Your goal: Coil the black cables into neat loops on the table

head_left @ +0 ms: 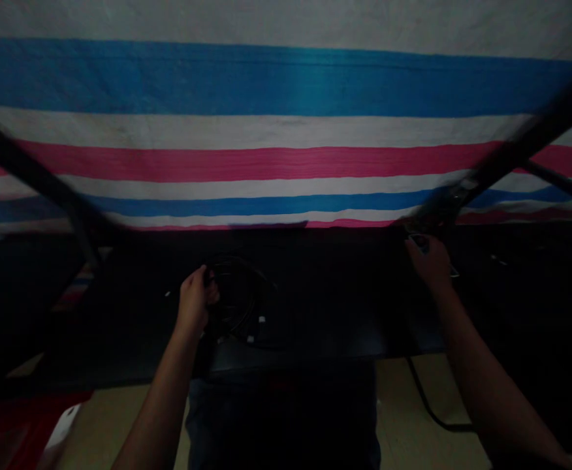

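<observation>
My left hand [195, 300] is closed around the left side of a coiled black cable [253, 301] above the dark tabletop [335, 320]. Two small white pieces, perhaps cable ends or tags, show at the coil's lower right. Far to the right, my right hand [431, 262] is closed on a flat item with a pale edge [417, 241], beside a dark slanted post. Part of that item is covered by my fingers, and the dim light hides its kind.
A striped blue, white and pink sheet [286, 81] hangs behind the table. Dark slanted posts stand at left [36, 166] and right [506, 150]. A small white bit [167, 294] lies left of my left hand. Something red [21, 424] is at the lower left.
</observation>
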A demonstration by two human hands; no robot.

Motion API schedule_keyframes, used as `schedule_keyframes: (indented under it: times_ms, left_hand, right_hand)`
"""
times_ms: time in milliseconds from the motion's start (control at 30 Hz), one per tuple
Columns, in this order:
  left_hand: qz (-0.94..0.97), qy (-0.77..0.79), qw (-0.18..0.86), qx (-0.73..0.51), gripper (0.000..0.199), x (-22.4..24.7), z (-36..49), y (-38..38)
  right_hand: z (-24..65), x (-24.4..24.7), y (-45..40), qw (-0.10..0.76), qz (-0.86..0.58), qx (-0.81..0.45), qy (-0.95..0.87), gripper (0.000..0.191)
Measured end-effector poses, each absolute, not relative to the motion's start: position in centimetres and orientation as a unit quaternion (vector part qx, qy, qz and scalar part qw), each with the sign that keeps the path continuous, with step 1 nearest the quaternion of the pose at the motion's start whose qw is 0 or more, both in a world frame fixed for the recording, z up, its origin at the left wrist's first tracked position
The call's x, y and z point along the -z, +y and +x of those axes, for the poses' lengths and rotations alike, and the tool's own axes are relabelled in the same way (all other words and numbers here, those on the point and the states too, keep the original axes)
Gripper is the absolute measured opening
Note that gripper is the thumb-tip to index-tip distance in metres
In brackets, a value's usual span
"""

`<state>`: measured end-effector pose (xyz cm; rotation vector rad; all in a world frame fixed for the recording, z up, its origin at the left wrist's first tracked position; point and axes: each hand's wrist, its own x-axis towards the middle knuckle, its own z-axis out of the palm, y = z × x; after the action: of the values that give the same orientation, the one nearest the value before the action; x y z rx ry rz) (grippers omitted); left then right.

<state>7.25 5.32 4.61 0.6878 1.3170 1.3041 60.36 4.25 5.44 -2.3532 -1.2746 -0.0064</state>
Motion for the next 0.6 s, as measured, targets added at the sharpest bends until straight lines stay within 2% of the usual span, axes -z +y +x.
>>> schedule_keyframes:
  times_ms: [67,100,133,233,267,400,500,600]
  left_hand:
    - [0.312,0.528,0.579,-0.537,0.033,-5.8,7.9,5.3]
    - [0.329,0.515,0.591,-0.526,0.033,-6.4,8.3,5.5]
    - [0.347,0.504,0.600,-0.515,0.034,-7.0,8.7,5.7]
    - [0.398,0.481,0.608,-0.490,0.036,-9.1,9.5,6.7]
    - [0.412,0.476,0.602,-0.491,0.036,-9.8,9.6,7.1]
    - [0.511,0.473,0.529,-0.485,0.033,-14.0,8.2,8.1]
    - [0.667,0.460,0.392,-0.435,0.038,-17.6,6.6,6.8]
    - [0.751,0.435,0.201,-0.454,0.050,-20.2,5.6,4.1]
  right_hand:
    - [54.4,-5.4,3.8,0.274,-0.795,-0.043,-0.539,0.043]
    - [51.2,-5.6,3.5,0.334,-0.726,-0.100,-0.593,0.040]
    - [47.9,-6.0,3.4,0.383,-0.656,-0.152,-0.633,0.039]
    - [39.9,-8.1,3.8,0.432,-0.532,-0.230,-0.691,0.045]
    - [38.4,-9.0,4.3,0.428,-0.518,-0.263,-0.692,0.045]
    - [37.6,-13.2,5.5,0.365,-0.534,-0.369,-0.668,0.066]
    - [39.6,-15.3,4.5,0.286,-0.557,-0.313,-0.714,0.069]
    - [41.4,-15.9,2.4,0.224,-0.588,-0.238,-0.740,0.071]
